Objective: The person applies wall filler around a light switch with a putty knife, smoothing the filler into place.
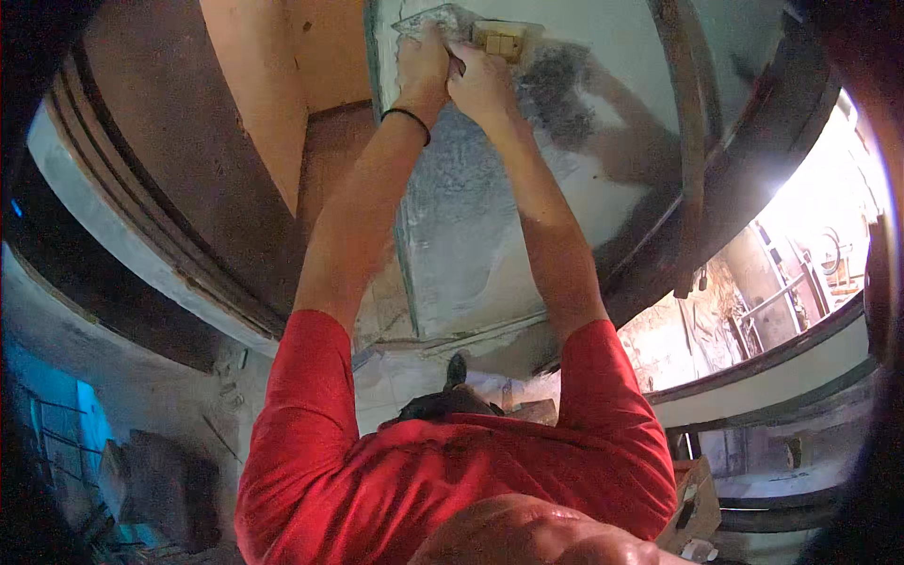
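Both my arms reach up to a pale, patchy wall (461, 254). A flat grey plastering trowel (450, 16) lies against the wall near its left edge. My left hand (423, 71), with a black band on the wrist, is closed at the trowel's lower side. Right beside it my right hand (482, 83) is closed too, and a dark bit, perhaps the handle, shows between the hands. Just right of the trowel is a yellowish switch plate (500, 43) set in the wall. Below and right of the plate spreads a dark grey patch (557, 89). The fingertips are partly hidden.
A doorway with an orange-brown wall (325, 52) opens on the left. A dark wooden frame post (690, 141) stands on the right, before a bright opening with metal bars (782, 297). A wooden box (695, 504) is at the lower right. My shoe (457, 369) shows on the floor.
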Motion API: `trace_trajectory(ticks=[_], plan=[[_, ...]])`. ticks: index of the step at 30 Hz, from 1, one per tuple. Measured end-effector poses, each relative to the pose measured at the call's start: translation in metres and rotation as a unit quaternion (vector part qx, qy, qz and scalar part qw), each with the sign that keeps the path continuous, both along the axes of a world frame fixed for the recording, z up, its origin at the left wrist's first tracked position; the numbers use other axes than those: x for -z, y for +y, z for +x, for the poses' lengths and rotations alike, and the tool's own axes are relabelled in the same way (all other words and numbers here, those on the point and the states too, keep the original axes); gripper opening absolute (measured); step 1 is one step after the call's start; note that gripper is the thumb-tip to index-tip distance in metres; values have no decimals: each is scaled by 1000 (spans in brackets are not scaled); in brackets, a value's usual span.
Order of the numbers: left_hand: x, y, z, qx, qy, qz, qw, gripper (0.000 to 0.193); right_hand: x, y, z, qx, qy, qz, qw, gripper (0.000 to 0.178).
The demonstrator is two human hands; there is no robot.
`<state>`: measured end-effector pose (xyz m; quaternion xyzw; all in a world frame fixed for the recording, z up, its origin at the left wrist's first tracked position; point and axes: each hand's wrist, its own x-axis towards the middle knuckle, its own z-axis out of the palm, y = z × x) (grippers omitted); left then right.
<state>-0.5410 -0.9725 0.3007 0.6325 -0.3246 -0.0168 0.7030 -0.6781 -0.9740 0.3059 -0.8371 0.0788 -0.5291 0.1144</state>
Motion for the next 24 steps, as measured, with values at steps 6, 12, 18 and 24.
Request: trace_trajectory(ticks=[6, 12, 18, 24], plan=[[2, -8, 2, 4, 0, -73, 997, 60, 9, -9, 7, -10, -59, -20, 998, 30], [-4, -3, 12, 42, 19, -104, 993, 58, 1, 8, 12, -9, -32, -3, 999, 32], [-58, 15, -38, 55, -34, -105, 992, 61, -19, -19, 24, -22, -123, 38, 991, 35], [-76, 21, -38, 105, 52, -170, 978, 57, -49, 5, 3, 21, -47, 43, 998, 39]])
